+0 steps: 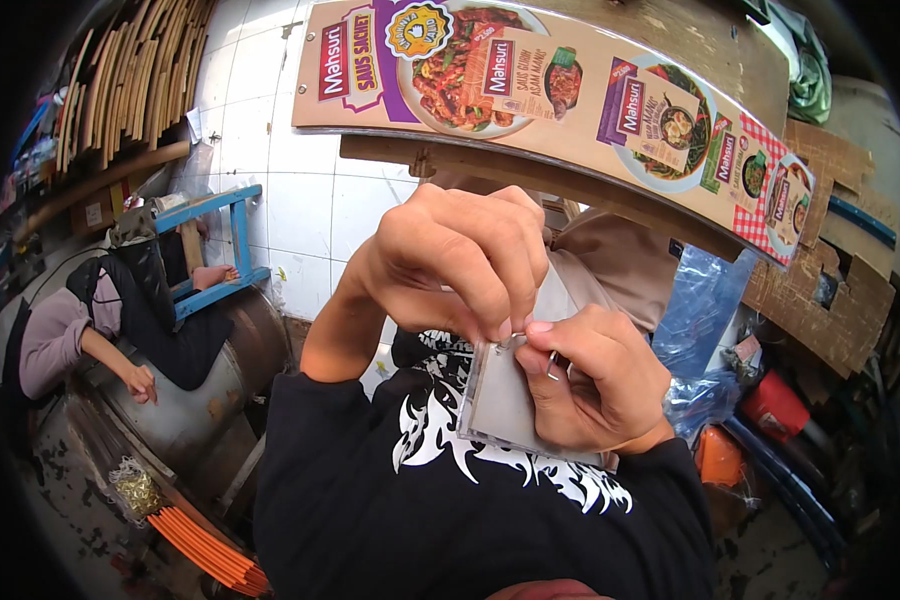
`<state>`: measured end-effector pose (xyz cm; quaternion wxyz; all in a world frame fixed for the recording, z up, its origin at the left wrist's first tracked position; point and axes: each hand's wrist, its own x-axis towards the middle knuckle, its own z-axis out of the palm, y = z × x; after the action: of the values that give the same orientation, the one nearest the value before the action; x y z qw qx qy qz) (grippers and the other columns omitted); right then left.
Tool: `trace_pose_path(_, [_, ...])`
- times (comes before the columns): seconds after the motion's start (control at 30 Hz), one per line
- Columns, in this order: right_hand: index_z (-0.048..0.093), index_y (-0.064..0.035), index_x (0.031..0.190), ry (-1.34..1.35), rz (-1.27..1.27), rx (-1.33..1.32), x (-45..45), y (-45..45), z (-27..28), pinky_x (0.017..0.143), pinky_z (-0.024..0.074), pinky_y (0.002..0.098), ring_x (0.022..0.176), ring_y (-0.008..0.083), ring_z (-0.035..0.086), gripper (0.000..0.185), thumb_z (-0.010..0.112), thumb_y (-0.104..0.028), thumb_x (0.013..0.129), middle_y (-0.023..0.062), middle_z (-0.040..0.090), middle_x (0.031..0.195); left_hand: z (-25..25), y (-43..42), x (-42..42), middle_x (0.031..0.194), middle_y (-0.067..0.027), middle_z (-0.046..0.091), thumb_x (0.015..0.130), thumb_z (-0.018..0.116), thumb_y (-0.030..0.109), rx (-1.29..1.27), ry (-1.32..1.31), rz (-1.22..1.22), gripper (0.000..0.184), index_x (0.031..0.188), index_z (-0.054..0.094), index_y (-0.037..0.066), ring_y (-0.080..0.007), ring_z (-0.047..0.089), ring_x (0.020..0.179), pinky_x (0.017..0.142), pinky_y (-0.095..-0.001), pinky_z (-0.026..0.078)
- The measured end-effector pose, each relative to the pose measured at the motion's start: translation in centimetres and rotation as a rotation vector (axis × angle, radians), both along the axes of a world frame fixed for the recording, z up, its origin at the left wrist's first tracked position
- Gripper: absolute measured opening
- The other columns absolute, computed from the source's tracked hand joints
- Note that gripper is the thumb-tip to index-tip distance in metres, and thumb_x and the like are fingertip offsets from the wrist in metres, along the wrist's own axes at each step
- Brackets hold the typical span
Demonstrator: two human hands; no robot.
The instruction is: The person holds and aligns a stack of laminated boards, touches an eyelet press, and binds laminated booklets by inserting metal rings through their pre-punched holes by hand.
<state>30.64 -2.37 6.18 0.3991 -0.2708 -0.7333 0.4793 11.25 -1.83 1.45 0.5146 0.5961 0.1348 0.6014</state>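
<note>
A flat grey panel [510,400] with a clear plastic edge rests upright or tilted against my black shirt, below my hands. My left hand [460,260] is closed, with thumb and fingertips pinched together at the panel's upper corner; what sits between them is hidden. My right hand [605,385] is closed too, pinching a thin metal pin [553,366] between thumb and forefinger. The thumb tips of both hands nearly meet at that corner. Beyond my hands, a long printed board [570,110] with food pictures lies on a wooden bench.
At left, a co-worker's hand [140,383] hangs over a rusty metal drum [175,410], near a blue frame [235,240]. Orange rods [205,550] lie lower left. Wooden slats [130,80] stack upper left. Clear plastic sheeting [705,300] and cardboard [810,310] are at right.
</note>
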Motion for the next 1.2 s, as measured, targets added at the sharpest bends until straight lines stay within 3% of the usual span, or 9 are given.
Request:
trace_pose_path(0.33, [0.064, 0.0038, 0.099, 0.014, 0.008, 0.159, 0.5, 0.0, -0.4, 0.047, 0.0461, 0.0254, 0.055, 0.0161, 0.058, 0.034, 0.074, 0.009, 0.067, 0.0096, 0.062, 0.082, -0.1, 0.2, 0.4, 0.075, -0.0071, 0.068, 0.077, 0.073, 0.012, 0.006, 0.003, -0.022, 0.010, 0.072, 0.065, 0.009, -0.0198, 0.061, 0.069, 0.075, -0.0368, 0.037])
trace_pose_path(0.63, [0.064, 0.0003, 0.096, 0.028, -0.023, -0.015, 0.7, -0.3, -0.1, 0.048, 0.0473, 0.0257, 0.055, 0.0165, 0.060, 0.028, 0.073, 0.007, 0.070, 0.0085, 0.064, 0.080, 0.1, 0.2, 1.0, 0.074, -0.0074, 0.068, 0.078, 0.073, 0.012, 0.008, -0.018, -0.012, 0.010, 0.073, 0.065, 0.010, -0.0189, 0.060, 0.066, 0.075, -0.0360, 0.036])
trace_pose_path(0.97, [0.063, 0.0007, 0.095, 0.020, -0.005, 0.024, 0.6, 0.0, -0.2, 0.050, 0.0487, 0.0261, 0.057, 0.0171, 0.061, 0.028, 0.073, 0.007, 0.070, 0.0091, 0.064, 0.080, 0.1, 0.3, 0.8, 0.074, -0.0076, 0.069, 0.078, 0.074, 0.013, 0.001, -0.020, -0.034, 0.010, 0.073, 0.065, 0.010, -0.0188, 0.061, 0.067, 0.074, -0.0355, 0.035])
trace_pose_path(1.2, [0.063, 0.0014, 0.095, 0.009, -0.006, 0.043, 0.5, 0.1, -0.1, 0.048, 0.0476, 0.0262, 0.055, 0.0168, 0.060, 0.028, 0.073, 0.008, 0.069, 0.0092, 0.063, 0.078, -0.2, 0.4, 1.1, 0.074, -0.0030, 0.066, 0.078, 0.075, 0.027, 0.020, -0.062, -0.023, 0.021, 0.074, 0.065, 0.009, -0.0186, 0.058, 0.067, 0.069, -0.0328, 0.036])
